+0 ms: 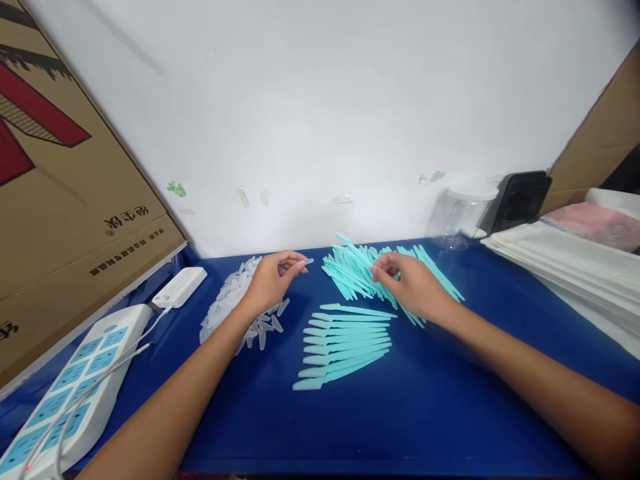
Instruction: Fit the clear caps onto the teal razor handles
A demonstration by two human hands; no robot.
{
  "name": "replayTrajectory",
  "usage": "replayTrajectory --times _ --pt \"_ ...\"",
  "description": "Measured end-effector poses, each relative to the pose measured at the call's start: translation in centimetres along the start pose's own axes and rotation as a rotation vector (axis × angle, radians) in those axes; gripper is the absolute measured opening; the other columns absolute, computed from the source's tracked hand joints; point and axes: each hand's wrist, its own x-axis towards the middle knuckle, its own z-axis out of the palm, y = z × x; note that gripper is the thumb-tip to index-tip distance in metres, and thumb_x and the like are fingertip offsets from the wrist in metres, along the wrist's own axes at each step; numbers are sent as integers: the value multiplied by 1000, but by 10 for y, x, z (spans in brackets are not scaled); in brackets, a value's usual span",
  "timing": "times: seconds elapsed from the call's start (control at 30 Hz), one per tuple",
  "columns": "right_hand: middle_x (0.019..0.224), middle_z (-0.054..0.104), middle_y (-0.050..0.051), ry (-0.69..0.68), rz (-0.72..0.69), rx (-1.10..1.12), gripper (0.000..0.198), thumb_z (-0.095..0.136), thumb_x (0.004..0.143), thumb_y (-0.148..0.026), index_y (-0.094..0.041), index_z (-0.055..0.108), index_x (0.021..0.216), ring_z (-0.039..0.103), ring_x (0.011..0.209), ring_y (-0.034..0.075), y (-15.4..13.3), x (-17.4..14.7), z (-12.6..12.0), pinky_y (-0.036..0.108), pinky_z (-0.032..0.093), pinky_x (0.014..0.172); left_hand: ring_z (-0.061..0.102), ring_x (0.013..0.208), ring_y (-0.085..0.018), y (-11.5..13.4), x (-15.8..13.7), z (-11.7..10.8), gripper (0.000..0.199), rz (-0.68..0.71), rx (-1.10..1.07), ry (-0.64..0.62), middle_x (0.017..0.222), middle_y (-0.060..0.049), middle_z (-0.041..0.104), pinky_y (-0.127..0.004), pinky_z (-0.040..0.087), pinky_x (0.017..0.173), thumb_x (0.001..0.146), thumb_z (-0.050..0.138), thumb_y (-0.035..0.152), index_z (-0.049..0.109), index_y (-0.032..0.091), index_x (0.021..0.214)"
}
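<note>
My left hand (280, 277) is closed in a pinch on a small clear plastic blade cap (309, 261), over the right side of a heap of similar caps (225, 303). My right hand (407, 280) is closed at the fingertips on the end of a turquoise eyebrow razor (354, 248), which points up and to the left. Beneath that hand lies a loose pile of turquoise razors (350, 277), partly hidden by it. Nearer me, several razors with caps over their blades (347, 350) lie side by side in a fanned row.
A white power strip (115, 373) with cables and a white adapter (180, 287) lie on the blue table (425, 413) at left, beside a cardboard box (85, 200). A clear jar (465, 213), a black object (520, 200) and stacked white bags (575, 260) stand at right.
</note>
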Motion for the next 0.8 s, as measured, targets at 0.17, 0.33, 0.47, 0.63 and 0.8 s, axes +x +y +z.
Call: replayTrajectory --times 0.17,0.33,0.47,0.63,0.8 --pt "83 73 5 -42 -74 186 26 59 94 -44 -20 65 85 66 78 20 -7 -1 1 32 47 66 72 80 -22 -1 2 1 40 -91 -230 30 88 -11 79 -30 54 68 85 74 50 79 15 102" --pt "84 74 5 -52 -92 233 29 60 94 -47 -20 67 87 66 79 20 -7 -1 0 31 46 65 69 76 -19 -2 1 2 41 -142 -296 61 89 -11 79 -29 54 66 83 77 52 81 16 101" --pt "82 73 5 -67 -90 236 30 62 93 -48 -20 68 85 65 77 20 -8 -2 -1 30 45 64 65 72 -16 -1 0 2 43 -152 -351 64 94 -11 80 -28 54 66 83 77 52 81 16 104" --pt "82 74 5 -67 -94 251 29 60 93 -46 -19 69 85 67 80 21 -9 -2 0 32 48 69 66 76 -16 -2 0 2 45 -163 -419 84 106 -11 80 -29 55 69 79 82 51 80 17 108" --pt "82 75 6 -66 -105 256 28 60 93 -44 -19 70 85 68 80 21 -5 0 0 33 50 72 68 79 -17 -2 1 1 46 -159 -392 81 105 -11 80 -30 55 71 75 86 47 81 16 109"
